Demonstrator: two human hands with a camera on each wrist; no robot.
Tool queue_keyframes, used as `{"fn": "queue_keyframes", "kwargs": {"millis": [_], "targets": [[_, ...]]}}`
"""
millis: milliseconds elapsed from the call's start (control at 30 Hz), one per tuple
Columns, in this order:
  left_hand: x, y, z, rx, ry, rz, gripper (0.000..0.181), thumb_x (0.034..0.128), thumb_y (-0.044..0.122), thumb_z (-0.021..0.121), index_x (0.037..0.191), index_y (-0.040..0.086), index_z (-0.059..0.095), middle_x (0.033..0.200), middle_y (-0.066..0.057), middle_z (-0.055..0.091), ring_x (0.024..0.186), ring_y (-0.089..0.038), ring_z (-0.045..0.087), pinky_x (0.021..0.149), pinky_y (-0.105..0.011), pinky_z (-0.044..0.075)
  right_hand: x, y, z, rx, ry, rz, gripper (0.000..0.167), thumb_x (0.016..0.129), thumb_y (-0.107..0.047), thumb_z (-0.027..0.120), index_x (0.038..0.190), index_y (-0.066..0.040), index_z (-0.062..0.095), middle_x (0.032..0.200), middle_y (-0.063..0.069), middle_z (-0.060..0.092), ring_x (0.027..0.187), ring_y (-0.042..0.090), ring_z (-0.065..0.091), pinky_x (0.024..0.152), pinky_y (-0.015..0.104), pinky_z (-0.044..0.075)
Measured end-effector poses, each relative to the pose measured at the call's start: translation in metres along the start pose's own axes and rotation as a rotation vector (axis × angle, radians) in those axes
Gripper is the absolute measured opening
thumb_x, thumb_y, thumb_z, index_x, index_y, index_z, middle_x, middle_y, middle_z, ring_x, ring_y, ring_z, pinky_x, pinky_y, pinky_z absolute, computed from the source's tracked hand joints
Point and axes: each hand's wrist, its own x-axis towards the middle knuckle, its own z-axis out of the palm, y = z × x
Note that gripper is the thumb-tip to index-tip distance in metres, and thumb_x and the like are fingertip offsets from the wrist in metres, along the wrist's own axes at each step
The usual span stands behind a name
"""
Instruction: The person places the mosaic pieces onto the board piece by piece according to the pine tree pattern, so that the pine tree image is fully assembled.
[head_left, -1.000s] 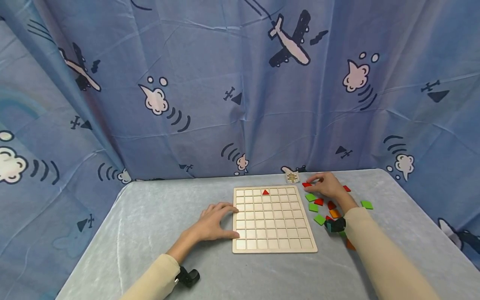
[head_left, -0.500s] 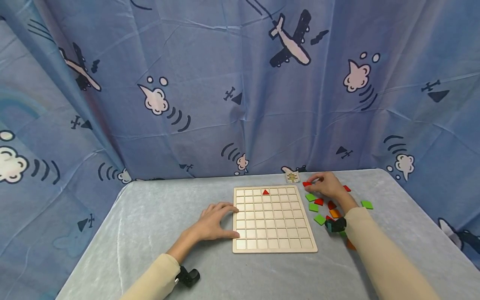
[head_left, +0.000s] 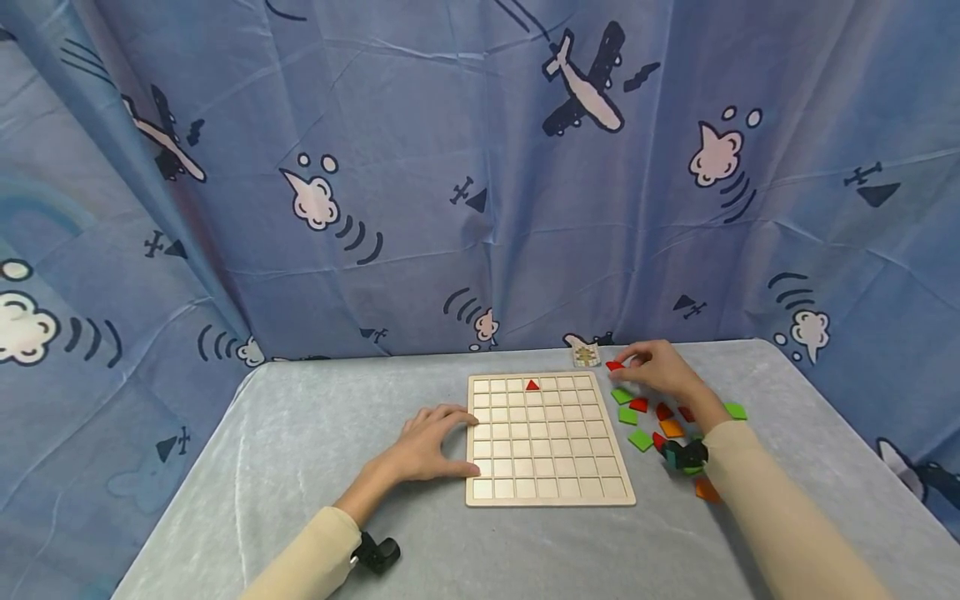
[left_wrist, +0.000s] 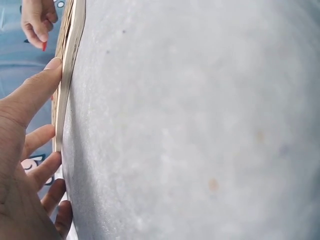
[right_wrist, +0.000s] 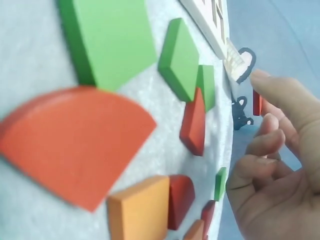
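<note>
In the head view a pale wooden grid board lies on the table with a red triangle in its far row. The left hand rests at the board's left edge, thumb and fingers spread and touching it; the left wrist view shows thumb and fingertips along that edge. Beyond the board's far right corner, the right hand pinches a red piece between thumb and finger. That piece appears held off the table in the right wrist view, its shape partly hidden.
Green pieces, red pieces and orange pieces lie scattered right of the board, several under or near the right forearm. A small patterned card lies behind the board. A blue printed curtain hangs behind the table.
The right hand and forearm have shifted slightly right and up in the head view, with the red piece moving slightly too. More pieces show beside the wrist. The left hand has stayed at the board.
</note>
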Motion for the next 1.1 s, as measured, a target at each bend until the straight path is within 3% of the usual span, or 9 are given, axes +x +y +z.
{"fn": "queue_keyframes", "kwargs": {"millis": [433, 733, 1100], "targets": [[0.000, -0.001, 0.002, 0.005, -0.008, -0.002, 0.074, 0.0756, 0.061, 0.077, 0.138, 0.028, 0.053, 0.150, 0.000, 0.046, 0.132, -0.030, 0.041, 0.097, -0.054, 0.036, -0.016, 0.005, -0.013, 0.022, -0.041, -0.009, 0.039, 0.087, -0.033, 0.076, 0.115, -0.007, 0.068, 0.100, 0.013, 0.061, 0.081, 0.022, 0.051, 0.058, 0.030, 0.043], [0.000, 0.000, 0.001, -0.005, -0.001, 0.009, 0.074, 0.0757, 0.059, 0.078, 0.138, 0.027, 0.054, 0.149, -0.002, 0.047, 0.131, -0.030, 0.041, 0.097, -0.054, 0.035, -0.025, 0.009, -0.019, 0.040, -0.067, -0.064, 0.039, 0.088, -0.033, 0.075, 0.116, -0.008, 0.068, 0.112, 0.015, 0.068, 0.091, 0.020, 0.064, 0.079, 0.035, 0.054], [0.000, 0.000, 0.001, -0.005, 0.000, 0.009, 0.074, 0.0762, 0.059, 0.077, 0.138, 0.027, 0.054, 0.150, 0.000, 0.046, 0.132, -0.030, 0.041, 0.097, -0.053, 0.035, -0.037, 0.003, -0.023, 0.097, -0.116, -0.139, 0.036, 0.087, -0.027, 0.076, 0.114, -0.004, 0.067, 0.114, 0.020, 0.069, 0.089, 0.021, 0.069, 0.073, 0.037, 0.058]]}}
